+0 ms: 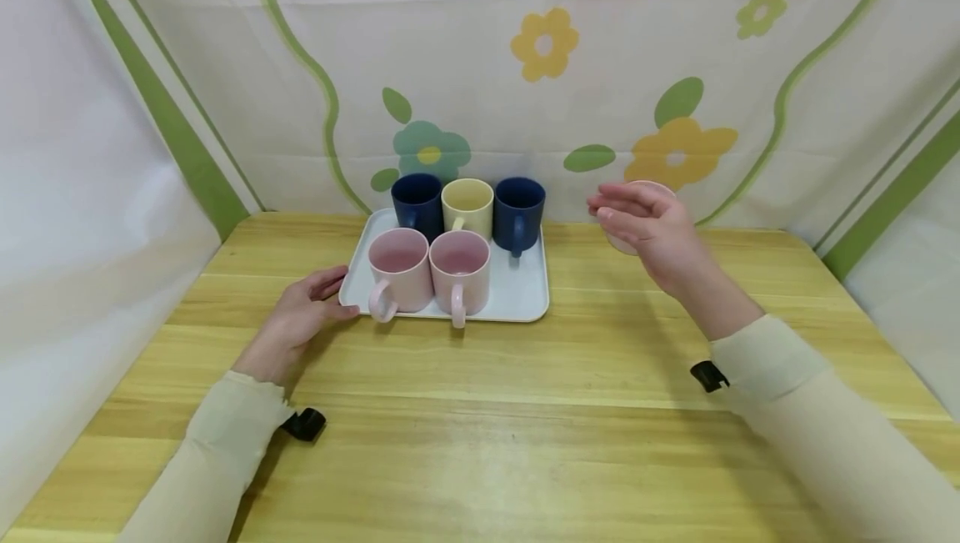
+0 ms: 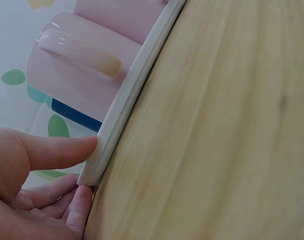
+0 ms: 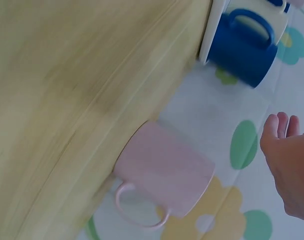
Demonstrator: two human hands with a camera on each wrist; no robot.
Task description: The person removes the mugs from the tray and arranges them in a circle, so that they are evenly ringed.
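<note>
A white tray (image 1: 517, 297) carries two pink mugs (image 1: 402, 280) in front, with two dark blue mugs (image 1: 519, 213) and a cream-yellow mug (image 1: 468, 203) between those at the back. At the tray's front left corner, my left hand (image 1: 300, 309) pinches the rim, thumb (image 2: 67, 151) on top and curled fingers (image 2: 79, 207) at the underside. Farther right, my right hand (image 1: 648, 234) hovers with straight fingers, partly hiding another pink mug (image 3: 164, 167) in the head view. The right wrist view shows that mug upright on the table, apart from the hand.
The wooden table (image 1: 480, 426) ends at a white curtain (image 1: 465, 51) with flower prints behind the tray. More curtain hangs along the left and right sides.
</note>
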